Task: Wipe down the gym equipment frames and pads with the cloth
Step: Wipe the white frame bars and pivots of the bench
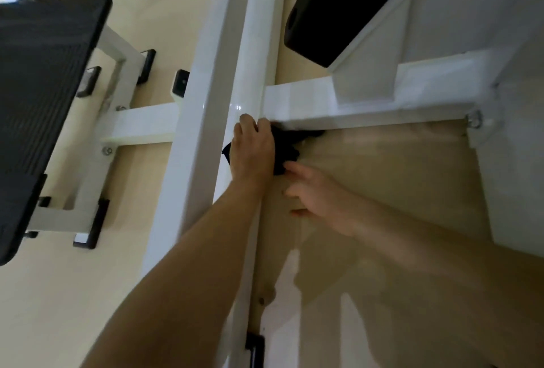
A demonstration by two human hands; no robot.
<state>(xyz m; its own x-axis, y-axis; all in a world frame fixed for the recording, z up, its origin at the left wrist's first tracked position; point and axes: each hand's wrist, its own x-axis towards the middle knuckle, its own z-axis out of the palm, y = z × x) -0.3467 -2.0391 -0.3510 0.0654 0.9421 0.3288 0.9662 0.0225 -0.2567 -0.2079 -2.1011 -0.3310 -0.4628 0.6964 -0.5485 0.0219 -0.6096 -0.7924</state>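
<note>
A black cloth [290,148] is bunched against the white frame [250,73], where the long beam is met by a crossbar. A black pad [338,8] is mounted beside the beam.

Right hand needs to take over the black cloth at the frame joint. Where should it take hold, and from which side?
Probably best: grip the loose bunch of the cloth sticking out right of the left hand, coming from the lower right, where the right hand is. The left hand covers the rest, and the crossbar blocks from above.
</note>
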